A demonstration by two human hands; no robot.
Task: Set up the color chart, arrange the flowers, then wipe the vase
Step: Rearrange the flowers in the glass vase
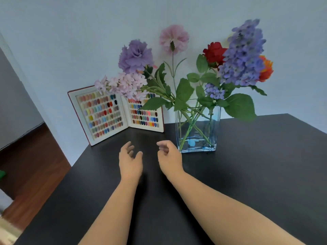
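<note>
Black table [256,174] with open color chart [113,114] upright and glass vase [198,131] just beside

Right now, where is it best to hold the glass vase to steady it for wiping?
Probably low on the glass vase, on its near left edge, coming with the right hand beside it. Its flat walls are bare there, while the flowers spread wide above the rim.
</note>
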